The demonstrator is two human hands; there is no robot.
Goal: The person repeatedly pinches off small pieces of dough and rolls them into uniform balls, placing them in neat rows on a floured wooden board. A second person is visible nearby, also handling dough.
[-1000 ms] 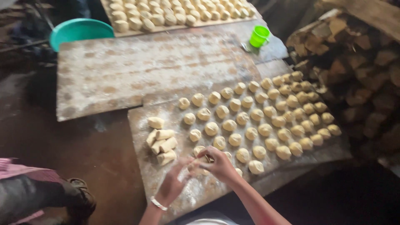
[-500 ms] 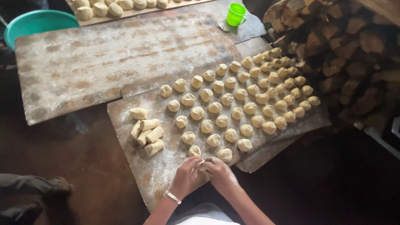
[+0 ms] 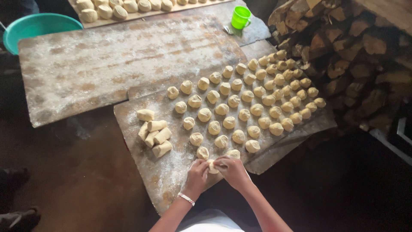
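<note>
— What did your hands have between them just then?

— Your left hand point(image 3: 196, 175) and your right hand point(image 3: 231, 171) were closed together around one small piece of dough point(image 3: 212, 167). The fingers of both hands curled onto it from either side, and only a pale patch of it showed between them. A beaded bracelet point(image 3: 186, 198) sat on your left wrist.

— And where was that piece?

— At the near edge of the floured board point(image 3: 167, 172), right at the near end of the rows of shaped dough balls point(image 3: 240, 103). The ball closest to your left hand point(image 3: 202, 152) lay just beside your knuckles, and another ball point(image 3: 234, 153) was just beside your right hand's fingers.

— What else lay on that board?

— Toward its left edge you had a small heap of cut dough blocks point(image 3: 155, 137), well apart from the rows. The balls ran in slanted lines up to the far right corner.

— And beyond it?

— A second floured board point(image 3: 98, 64) overlapped the far edge of yours. A teal basin point(image 3: 34, 25) stood at its far left corner, a green cup point(image 3: 240, 17) at its far right, and a tray of more dough balls point(image 3: 128, 6) lay past it. Stacked firewood point(image 3: 356, 56) rose to the right.
</note>
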